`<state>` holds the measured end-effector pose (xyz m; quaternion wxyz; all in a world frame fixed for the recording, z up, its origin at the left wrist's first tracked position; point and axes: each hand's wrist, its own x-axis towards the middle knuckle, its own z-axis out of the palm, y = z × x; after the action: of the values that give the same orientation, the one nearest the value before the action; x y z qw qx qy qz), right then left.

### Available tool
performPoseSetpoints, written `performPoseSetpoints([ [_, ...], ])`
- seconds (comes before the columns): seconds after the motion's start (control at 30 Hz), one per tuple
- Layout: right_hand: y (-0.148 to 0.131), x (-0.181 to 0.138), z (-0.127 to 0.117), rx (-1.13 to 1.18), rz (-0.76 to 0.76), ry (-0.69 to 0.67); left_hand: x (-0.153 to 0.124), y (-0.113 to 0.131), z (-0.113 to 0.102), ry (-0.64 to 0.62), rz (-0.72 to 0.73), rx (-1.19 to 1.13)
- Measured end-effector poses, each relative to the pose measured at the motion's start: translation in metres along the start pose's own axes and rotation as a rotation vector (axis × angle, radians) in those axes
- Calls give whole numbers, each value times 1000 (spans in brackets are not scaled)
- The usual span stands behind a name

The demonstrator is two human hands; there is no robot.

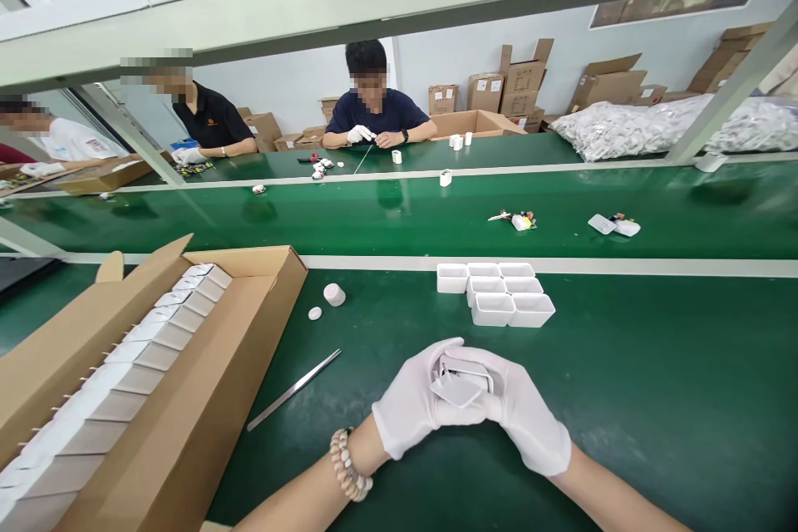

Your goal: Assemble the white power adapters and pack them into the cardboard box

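Writing: none legible on the box or parts.
Left hand (415, 403): gloved, curled around the shell (458, 382) from 9 o'clock; bead bracelet (349, 465) on the wrist.
Right hand (524, 411): gloved, closed on the shell from 3 o'clock.
Shell: white, between both hands, low centre, above the counter (654, 399).
Trays (499, 293): white cluster at 12 o'clock of the hands, apart.
Tweezers (294, 389): at 9 o'clock, flat.
Box (187, 399): far left, open, holds a row of white parts.
Open room: bare counter at 3 o'clock.
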<state>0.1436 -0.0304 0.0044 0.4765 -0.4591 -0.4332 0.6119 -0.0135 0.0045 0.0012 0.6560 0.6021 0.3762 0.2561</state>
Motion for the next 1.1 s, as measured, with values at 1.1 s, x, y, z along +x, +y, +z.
performPoseSetpoints([
  [1.1,11,3,-5,196,235,-95,0,21,-21,22,713,517],
])
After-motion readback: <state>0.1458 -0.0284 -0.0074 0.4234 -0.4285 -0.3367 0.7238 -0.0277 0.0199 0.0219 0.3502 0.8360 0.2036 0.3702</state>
